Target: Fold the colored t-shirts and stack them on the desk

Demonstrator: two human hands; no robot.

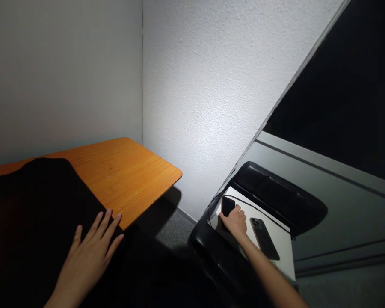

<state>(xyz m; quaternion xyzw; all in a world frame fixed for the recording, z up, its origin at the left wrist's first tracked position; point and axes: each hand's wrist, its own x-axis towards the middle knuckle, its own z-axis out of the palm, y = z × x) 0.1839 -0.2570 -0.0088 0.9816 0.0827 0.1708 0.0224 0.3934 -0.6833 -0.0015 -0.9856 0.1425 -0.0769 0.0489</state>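
Note:
My left hand lies flat with fingers spread on a black cloth. The cloth, which looks like a garment, drapes over the near left part of an orange wooden table. Off to the right, my right hand reaches down to a dark phone, its thumb and fingers closed around the phone's sides. That phone rests on a white box or board, and my fingers cover its near part. Beside it lies a second dark phone, camera side up.
Under the white box is a black padded chair. A thin black cable runs across the box. White walls meet behind the table, and a dark glass panel stands at the right. Grey floor shows between table and chair.

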